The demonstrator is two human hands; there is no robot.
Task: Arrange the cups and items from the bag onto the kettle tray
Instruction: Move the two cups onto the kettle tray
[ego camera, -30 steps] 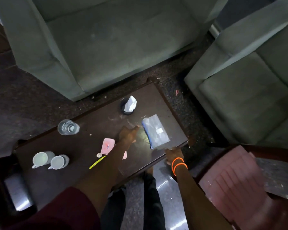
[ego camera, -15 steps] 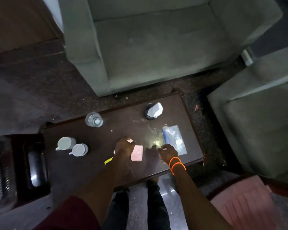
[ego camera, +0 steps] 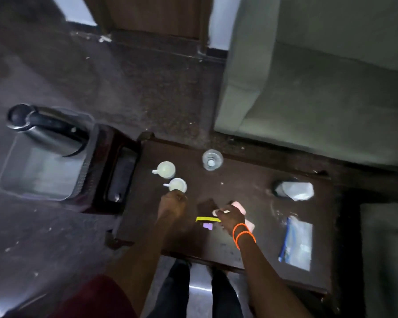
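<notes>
Left fingers (ego camera: 178,196) curled touching cup (ego camera: 178,185), right fingers (ego camera: 220,212) pinching white sachet (ego camera: 216,212), no legible writing

From my feed I see a dark wooden bench (ego camera: 251,180) on a speckled carpet (ego camera: 136,83). A grey-green sofa (ego camera: 319,88) stands behind it, and a second grey-green seat (ego camera: 386,260) sits at the right edge. A wooden door (ego camera: 152,14) shows at the top.
</notes>
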